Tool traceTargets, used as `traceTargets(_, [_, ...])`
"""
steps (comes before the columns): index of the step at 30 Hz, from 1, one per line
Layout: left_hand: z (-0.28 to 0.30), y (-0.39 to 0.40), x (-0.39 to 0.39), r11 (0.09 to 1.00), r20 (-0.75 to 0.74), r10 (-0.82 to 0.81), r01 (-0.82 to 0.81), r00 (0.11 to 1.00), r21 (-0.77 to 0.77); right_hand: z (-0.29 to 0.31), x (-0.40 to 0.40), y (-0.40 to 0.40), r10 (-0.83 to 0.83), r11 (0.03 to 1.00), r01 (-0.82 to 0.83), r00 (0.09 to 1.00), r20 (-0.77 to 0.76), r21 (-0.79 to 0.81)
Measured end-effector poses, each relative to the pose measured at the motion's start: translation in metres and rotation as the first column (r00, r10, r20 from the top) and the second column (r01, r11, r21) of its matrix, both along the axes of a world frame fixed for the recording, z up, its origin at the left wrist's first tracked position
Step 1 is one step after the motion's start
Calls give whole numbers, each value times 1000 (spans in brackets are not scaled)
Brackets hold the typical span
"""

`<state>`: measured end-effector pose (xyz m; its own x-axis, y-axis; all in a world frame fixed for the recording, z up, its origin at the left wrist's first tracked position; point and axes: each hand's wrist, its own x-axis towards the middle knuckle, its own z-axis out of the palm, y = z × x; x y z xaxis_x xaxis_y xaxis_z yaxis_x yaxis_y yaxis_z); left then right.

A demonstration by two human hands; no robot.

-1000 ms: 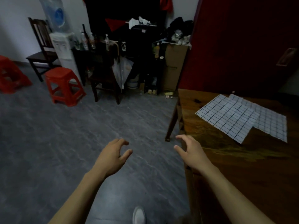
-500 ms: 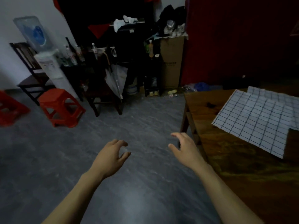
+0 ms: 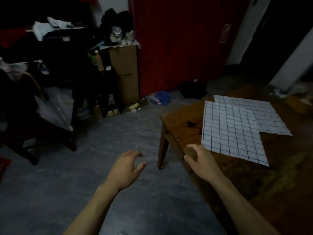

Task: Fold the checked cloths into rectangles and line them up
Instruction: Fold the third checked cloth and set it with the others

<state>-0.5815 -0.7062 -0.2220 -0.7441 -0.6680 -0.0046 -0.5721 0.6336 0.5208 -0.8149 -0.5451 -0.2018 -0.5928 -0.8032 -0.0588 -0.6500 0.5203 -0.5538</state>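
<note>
Grey stone-patterned floor point(image 3: 105, 150) fills the left of the view. Dark brown wooden table point(image 3: 279, 175) stands at right. Two white checked cloths lie flat on it: the nearer, larger cloth point(image 3: 232, 133) overlaps the farther cloth point(image 3: 264, 116). Right hand point(image 3: 201, 160) hovers over the table's near corner, beside the nearer cloth, fingers loosely curled, holding nothing. Left hand point(image 3: 127, 167) hangs over the floor, likewise empty.

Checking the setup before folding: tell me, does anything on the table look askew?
Yes. The two checked cloths lie unfolded and overlapping, skewed to the table's edges. Both hands, left and right, hold nothing.
</note>
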Motion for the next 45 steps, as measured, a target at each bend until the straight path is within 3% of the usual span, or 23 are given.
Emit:
traceTargets(6, [11, -113, -31, 991, -81, -134, 135, 988, -1, 6, 3, -58, -113, 993, 114, 993, -18, 21])
traceTargets(12, [3, -162, -83, 957, -148, -272, 284, 951, 64, -17, -14, -81, -226, 973, 222, 972, 58, 67])
traceTargets(19, [-12, -216, -181, 893, -88, -437, 443, 895, 79, -46, -93, -143, -328, 944, 329, 942, 76, 4])
traceTargets(24, [1, -257, -247, 845, 22, -529, 523, 849, 114, -45, -150, -188, -466, 871, 485, 864, 190, -72])
traceTargets(30, [4, -288, -335, 780, -1, -615, 609, 788, 140, -70, -193, -185, -586, 802, 597, 781, 215, 18])
traceTargets(32, [-4, -291, -359, 741, 11, -662, 652, 750, 163, -84, -203, -174, -657, 751, 658, 738, 155, 52])
traceTargets(36, [-29, -299, -407, 645, -34, -741, 725, 670, 242, -115, -219, -160, -812, 561, 788, 583, -16, 253])
traceTargets(40, [-41, -316, -447, 511, -38, -846, 829, 532, 227, -143, -221, -162, -856, 424, 776, 511, -73, 468])
traceTargets(45, [-45, -351, -503, 356, -26, -928, 904, 372, 237, -149, -210, -190, -882, 273, 846, 410, -231, 458])
